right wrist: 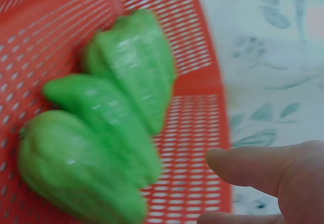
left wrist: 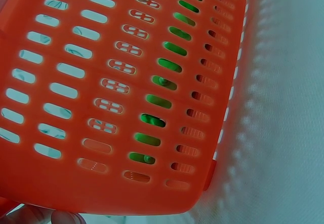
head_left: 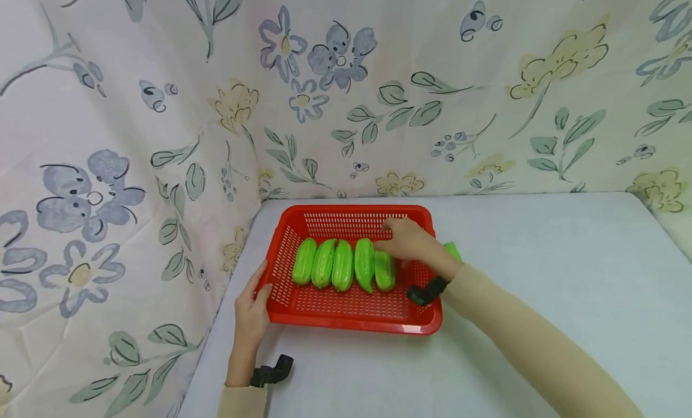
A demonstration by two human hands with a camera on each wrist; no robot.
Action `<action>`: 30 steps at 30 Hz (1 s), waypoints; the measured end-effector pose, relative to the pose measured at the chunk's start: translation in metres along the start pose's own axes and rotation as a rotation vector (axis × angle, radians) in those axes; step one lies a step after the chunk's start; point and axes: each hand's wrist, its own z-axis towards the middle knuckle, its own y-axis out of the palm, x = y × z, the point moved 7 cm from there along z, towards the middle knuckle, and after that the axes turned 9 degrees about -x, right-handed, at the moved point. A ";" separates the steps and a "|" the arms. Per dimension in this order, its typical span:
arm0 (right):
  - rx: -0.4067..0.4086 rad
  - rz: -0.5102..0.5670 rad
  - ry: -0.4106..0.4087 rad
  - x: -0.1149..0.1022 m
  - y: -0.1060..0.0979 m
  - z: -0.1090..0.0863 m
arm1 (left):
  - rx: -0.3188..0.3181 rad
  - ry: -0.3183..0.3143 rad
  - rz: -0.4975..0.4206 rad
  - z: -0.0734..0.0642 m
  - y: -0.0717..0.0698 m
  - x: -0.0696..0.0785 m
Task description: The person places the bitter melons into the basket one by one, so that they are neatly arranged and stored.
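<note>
A red plastic basket (head_left: 357, 328) with slotted walls stands on the table, holding a row of several light-green, ridged, elongated vegetables (head_left: 343, 266). My left hand (head_left: 251, 316) grips the basket's left rim, and in the left wrist view its fingertips (left wrist: 68, 217) show at the rim's edge. Over the right end of the row is my right hand (head_left: 405, 241), partly covering the rightmost vegetable (head_left: 385, 271). The right wrist view shows its extended finger (right wrist: 253, 167) apart from the green vegetables (right wrist: 76, 163), with nothing held in what is visible.
Another green item (head_left: 453, 250) lies just outside the basket's right side, mostly hidden by the right forearm. The white table (head_left: 567, 274) extends to the right. A flower-patterned cloth (head_left: 378, 136) hangs behind and along the left.
</note>
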 end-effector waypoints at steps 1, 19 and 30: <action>-0.002 0.010 -0.010 -0.002 -0.003 -0.003 | 0.000 0.001 0.000 0.000 0.000 0.000; 0.004 0.047 -0.101 -0.024 -0.024 -0.037 | -0.010 -0.020 -0.012 0.001 0.001 -0.003; 0.049 0.125 -0.109 -0.008 -0.042 -0.062 | -0.002 -0.013 -0.011 0.000 0.001 -0.002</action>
